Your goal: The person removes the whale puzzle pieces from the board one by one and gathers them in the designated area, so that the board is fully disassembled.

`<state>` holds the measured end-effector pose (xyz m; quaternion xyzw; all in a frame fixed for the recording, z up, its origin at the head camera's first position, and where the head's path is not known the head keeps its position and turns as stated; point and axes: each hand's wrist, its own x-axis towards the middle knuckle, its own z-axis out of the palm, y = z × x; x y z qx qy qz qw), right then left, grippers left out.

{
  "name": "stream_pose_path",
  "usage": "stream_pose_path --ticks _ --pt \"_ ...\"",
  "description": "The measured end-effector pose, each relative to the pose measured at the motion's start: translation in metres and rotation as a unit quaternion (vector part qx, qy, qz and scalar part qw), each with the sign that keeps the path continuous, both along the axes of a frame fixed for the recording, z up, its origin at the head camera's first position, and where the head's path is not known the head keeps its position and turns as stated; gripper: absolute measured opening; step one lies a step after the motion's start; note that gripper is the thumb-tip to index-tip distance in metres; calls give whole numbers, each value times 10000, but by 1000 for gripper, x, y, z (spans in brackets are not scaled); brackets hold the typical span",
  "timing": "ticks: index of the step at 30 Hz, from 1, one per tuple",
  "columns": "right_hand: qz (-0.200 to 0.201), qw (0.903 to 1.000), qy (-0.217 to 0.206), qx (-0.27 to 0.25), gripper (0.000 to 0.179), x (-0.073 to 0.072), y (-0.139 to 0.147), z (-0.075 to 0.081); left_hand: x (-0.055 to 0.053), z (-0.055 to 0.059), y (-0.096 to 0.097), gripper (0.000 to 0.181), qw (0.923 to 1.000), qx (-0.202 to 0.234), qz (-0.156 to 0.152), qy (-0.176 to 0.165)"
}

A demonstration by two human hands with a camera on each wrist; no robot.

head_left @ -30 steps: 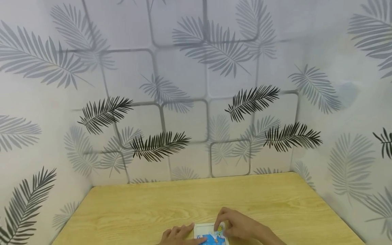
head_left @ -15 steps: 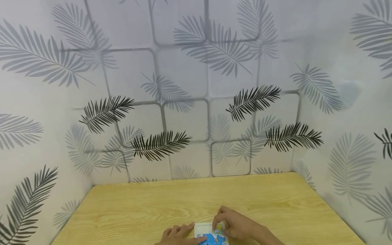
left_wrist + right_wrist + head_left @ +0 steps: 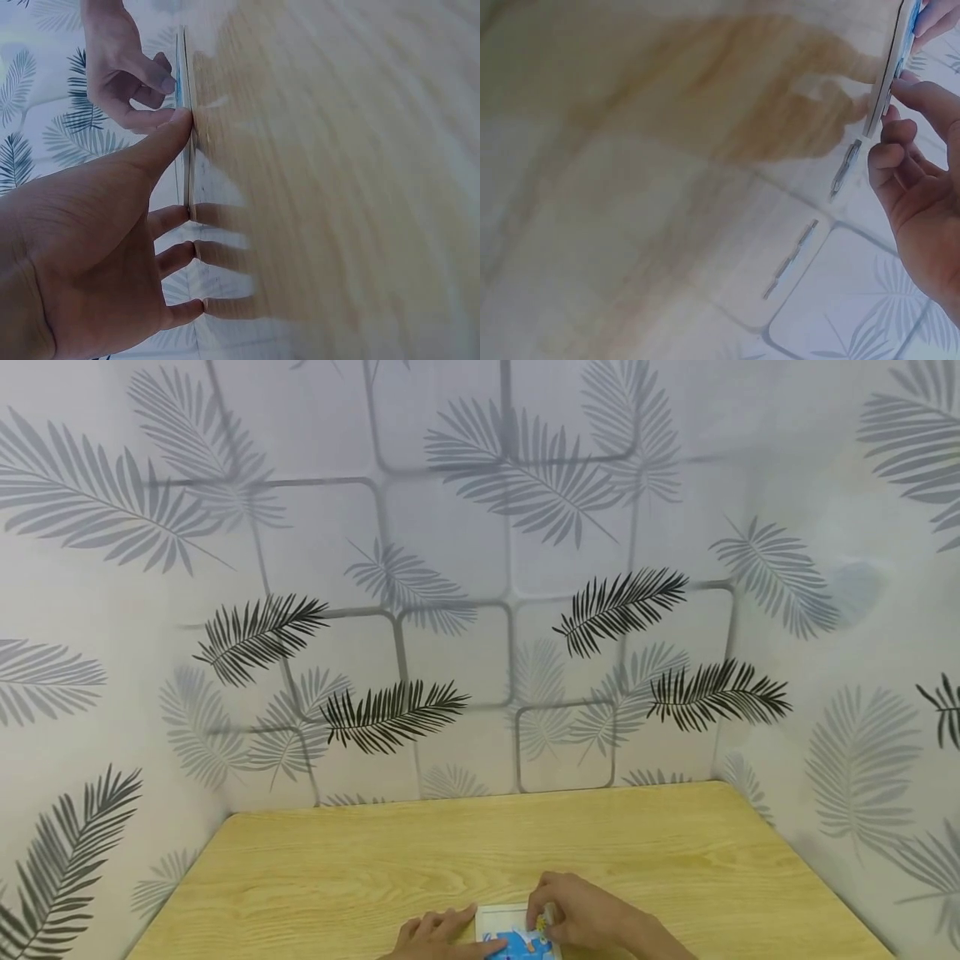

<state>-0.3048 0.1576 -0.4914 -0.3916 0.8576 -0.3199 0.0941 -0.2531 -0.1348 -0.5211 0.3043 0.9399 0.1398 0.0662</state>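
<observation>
the blue-and-white picture puzzle (image 3: 501,917) lies at the near side of the wood-grain table (image 3: 315,864), between both hands. left hand (image 3: 441,937): fingers extended at its left edge, thumb over its face. right hand (image 3: 583,917): thumb and fingers narrowly spaced at its far right corner; whether they pinch anything cannot be told.

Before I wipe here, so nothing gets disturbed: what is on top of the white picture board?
On the white picture board are blue shapes, partly under the left hand, and a yellow patch close by the right hand. What those hands cover cannot be seen.
</observation>
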Motion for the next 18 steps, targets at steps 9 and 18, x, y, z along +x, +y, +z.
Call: stream_pose_path --ticks 9,18 --pt "246 9964 -18 -809 22 0 22 3 6 -3 1 52 9995 108 101 289" --pt "-177 9950 369 -907 13 -3 73 11 4 4 -2 55 9996 207 -119 -143"
